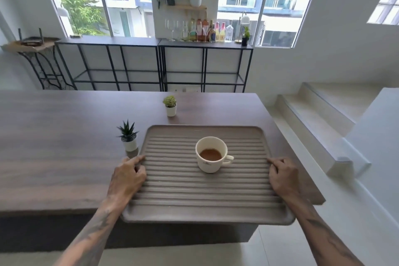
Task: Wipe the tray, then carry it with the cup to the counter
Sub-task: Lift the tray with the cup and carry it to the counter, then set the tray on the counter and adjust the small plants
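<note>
Two hands grip tray [207, 196] edges | left hand [127, 176] lower-left, right hand [281, 176] lower-right | cup [211, 154] upright mid-tray

My left hand [127, 174] and right hand [281, 176] grip the side rims of the ridged grey-brown rectangular tray [172, 203], its near edge overhanging the dark wooden table [54, 136]; a white coffee cup [211, 154] stands upright on it.

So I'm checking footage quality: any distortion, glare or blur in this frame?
Head view: wide-angle bending bows the window frames and table edge; the windows are blown out by daylight; edges look soft, while the cup, tray and both hands, left and right, stay fairly sharp.
</note>
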Demonstrator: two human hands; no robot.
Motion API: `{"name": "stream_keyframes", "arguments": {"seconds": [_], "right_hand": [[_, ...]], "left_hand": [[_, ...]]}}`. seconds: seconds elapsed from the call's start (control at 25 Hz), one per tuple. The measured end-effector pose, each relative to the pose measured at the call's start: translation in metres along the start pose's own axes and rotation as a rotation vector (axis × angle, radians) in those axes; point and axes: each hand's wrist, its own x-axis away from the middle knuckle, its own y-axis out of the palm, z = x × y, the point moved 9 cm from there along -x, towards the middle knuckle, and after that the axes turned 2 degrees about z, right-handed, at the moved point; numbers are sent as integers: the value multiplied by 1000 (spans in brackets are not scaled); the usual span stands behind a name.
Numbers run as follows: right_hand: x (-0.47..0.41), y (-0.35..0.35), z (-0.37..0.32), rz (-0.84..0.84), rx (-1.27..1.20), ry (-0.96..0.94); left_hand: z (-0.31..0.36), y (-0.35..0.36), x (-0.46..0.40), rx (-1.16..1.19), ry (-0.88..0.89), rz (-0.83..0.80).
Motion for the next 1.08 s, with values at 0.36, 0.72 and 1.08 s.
{"name": "stream_keyframes", "arguments": {"seconds": [0.36, 0.72, 1.08], "right_hand": [[-89, 84, 21, -70, -7, -12], [-101, 108, 19, -103, -26, -24], [-96, 116, 28, -169, 45, -20]], "left_hand": [[-6, 65, -71, -81, -91, -1], [-5, 68, -85, -243, -65, 53], [-5, 62, -76, -391, 9, 150]]}}
